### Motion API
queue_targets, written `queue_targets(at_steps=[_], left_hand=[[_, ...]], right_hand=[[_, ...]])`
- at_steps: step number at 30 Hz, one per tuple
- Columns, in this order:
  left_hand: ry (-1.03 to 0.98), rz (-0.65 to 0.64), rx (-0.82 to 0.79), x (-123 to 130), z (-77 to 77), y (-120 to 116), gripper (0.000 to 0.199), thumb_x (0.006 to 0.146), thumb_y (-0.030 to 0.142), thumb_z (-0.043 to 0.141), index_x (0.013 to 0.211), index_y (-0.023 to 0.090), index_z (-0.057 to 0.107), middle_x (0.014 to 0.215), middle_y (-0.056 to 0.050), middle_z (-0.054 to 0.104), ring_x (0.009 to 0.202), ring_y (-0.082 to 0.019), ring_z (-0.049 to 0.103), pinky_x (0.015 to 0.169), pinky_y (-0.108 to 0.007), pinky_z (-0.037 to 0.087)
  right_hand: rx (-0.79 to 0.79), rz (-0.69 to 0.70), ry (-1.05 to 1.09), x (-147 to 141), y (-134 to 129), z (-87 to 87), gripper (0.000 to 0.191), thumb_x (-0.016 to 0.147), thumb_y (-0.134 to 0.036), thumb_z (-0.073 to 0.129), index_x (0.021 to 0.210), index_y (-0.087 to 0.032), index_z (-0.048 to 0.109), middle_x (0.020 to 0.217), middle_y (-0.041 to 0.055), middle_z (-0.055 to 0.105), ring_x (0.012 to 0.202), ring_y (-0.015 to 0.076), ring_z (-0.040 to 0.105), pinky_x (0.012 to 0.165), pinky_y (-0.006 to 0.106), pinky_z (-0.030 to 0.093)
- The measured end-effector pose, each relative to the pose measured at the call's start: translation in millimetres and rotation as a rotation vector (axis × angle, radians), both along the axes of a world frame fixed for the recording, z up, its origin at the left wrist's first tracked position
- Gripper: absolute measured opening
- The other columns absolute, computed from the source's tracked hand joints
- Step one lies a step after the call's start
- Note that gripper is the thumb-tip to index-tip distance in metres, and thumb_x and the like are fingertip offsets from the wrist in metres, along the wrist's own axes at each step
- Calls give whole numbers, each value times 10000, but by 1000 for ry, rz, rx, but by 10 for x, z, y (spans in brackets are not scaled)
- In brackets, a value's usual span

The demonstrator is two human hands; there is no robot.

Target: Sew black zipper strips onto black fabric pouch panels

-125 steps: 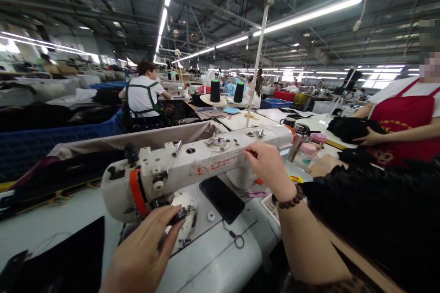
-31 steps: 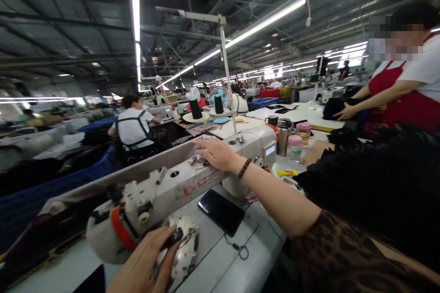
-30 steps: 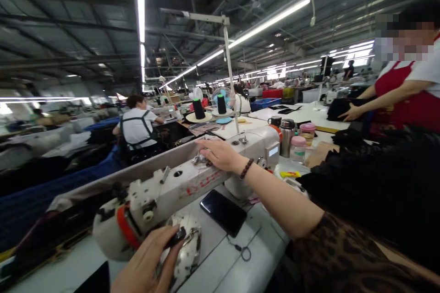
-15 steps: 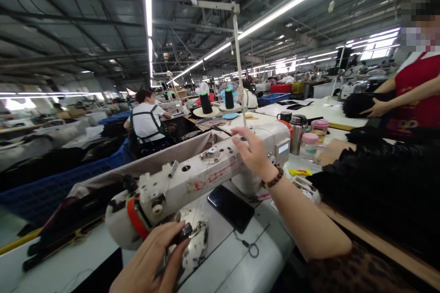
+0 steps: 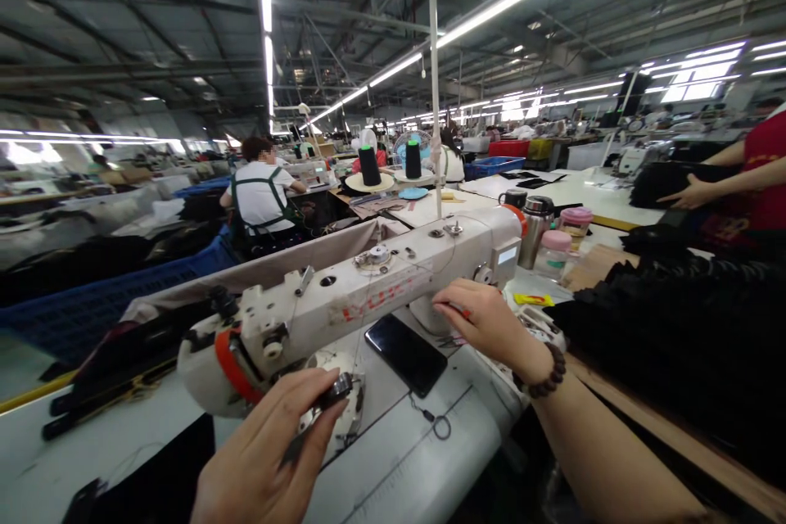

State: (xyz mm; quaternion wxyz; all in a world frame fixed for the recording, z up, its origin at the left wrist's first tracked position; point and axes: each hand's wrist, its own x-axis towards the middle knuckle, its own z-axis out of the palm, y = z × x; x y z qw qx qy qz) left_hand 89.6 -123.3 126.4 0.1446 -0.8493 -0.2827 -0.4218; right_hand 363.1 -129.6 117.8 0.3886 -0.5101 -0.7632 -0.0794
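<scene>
A white sewing machine (image 5: 393,295) stretches across the middle of the view. Near its needle end, my left hand (image 5: 276,434) pinches a small dark metal bobbin case (image 5: 341,385) between thumb and fingertips. My right hand (image 5: 479,319), with a beaded bracelet (image 5: 548,370) on the wrist, is closed in front of the machine's right part; a small orange-red piece shows between its fingers, mostly hidden. A black phone (image 5: 406,354) lies on the machine bed between my hands, with a looped cord (image 5: 440,426) beside it.
At the right stand a steel flask (image 5: 536,225) and a pink-lidded jar (image 5: 553,255), beside a yellow packet (image 5: 532,300) and a heap of black fabric (image 5: 669,327). A blue crate (image 5: 123,303) is at the left. One person sits ahead; another holds black cloth at the right.
My right hand has come down from the top of the machine to its front, its fingers now closed around something. My left hand keeps its pinch. The view has shifted slightly.
</scene>
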Motion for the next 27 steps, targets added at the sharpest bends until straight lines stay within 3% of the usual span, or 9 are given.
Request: queue_targets(at_steps=[8, 12, 18, 22, 27], left_hand=[[43, 33, 56, -54, 50, -8, 257, 898, 362, 387, 940, 169, 552, 837, -43, 659, 761, -142, 651, 774, -211, 515], [42, 64, 58, -78, 51, -16, 275, 901, 373, 376, 941, 163, 550, 840, -50, 654, 777, -153, 650, 773, -228, 517], [23, 49, -49, -93, -10, -27, 294, 889, 390, 398, 948, 158, 569, 863, -49, 654, 807, -173, 647, 803, -265, 510], [8, 45, -125, -97, -91, -6, 275, 873, 380, 433, 985, 170, 571, 905, -51, 655, 838, -190, 641, 827, -300, 498], [12, 49, -197, -31, -134, 4, 282, 877, 379, 405, 1008, 187, 564, 935, -58, 655, 867, -214, 634, 848, -338, 485]], right_hand=[[68, -102, 14, -114, 171, 119, 131, 841, -176, 487, 831, -162, 617, 779, 41, 617, 763, 146, 550, 706, 253, 423], [-61, -129, -40, -108, 111, 82, 131, 840, -182, 489, 827, -167, 618, 799, 32, 632, 776, 134, 565, 716, 230, 417], [-619, -273, -358, 68, -108, -274, 128, 767, -160, 551, 833, -193, 656, 797, 44, 669, 768, 177, 610, 660, 243, 412], [-750, -367, -438, 239, -286, -512, 162, 758, -140, 527, 823, -181, 669, 799, 81, 674, 766, 204, 623, 645, 260, 415], [-735, -499, -488, 283, -278, -621, 214, 829, -171, 433, 873, -183, 643, 883, 91, 658, 853, 201, 602, 706, 270, 410]])
